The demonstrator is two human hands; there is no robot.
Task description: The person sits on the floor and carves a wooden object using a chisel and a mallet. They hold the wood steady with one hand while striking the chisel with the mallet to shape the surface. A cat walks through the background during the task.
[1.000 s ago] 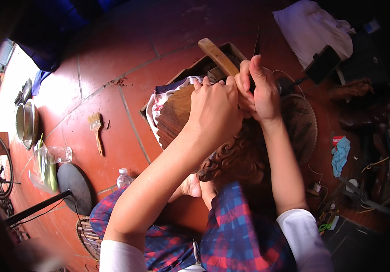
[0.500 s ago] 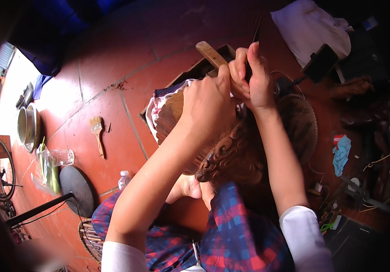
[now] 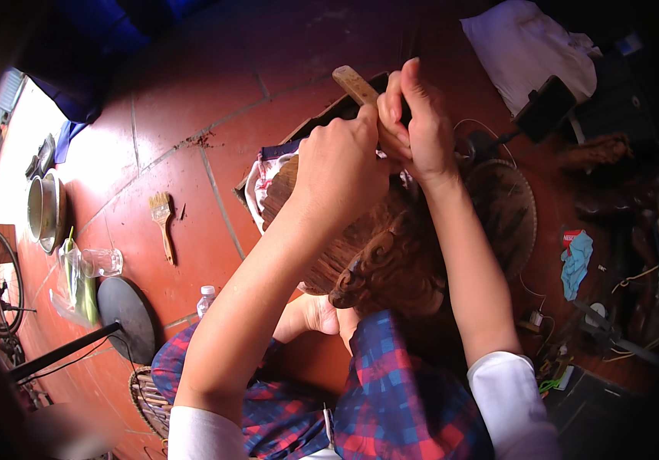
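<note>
Carved wooden piece (image 3: 391, 264) sits at the centre of the frame, scrolled on its lower side; left hand (image 3: 341, 165) lies back-up over its upper part, fingertips hidden, cannot tell what it grasps; right hand (image 3: 423, 134) is just beside the left, fingers curled, thumb raised, cannot tell what the curl encloses; pale wooden bar (image 3: 354, 83) juts out above the hands; paintbrush (image 3: 162, 222) rests on red tiled floor (image 3: 199, 222), left of centre.
</note>
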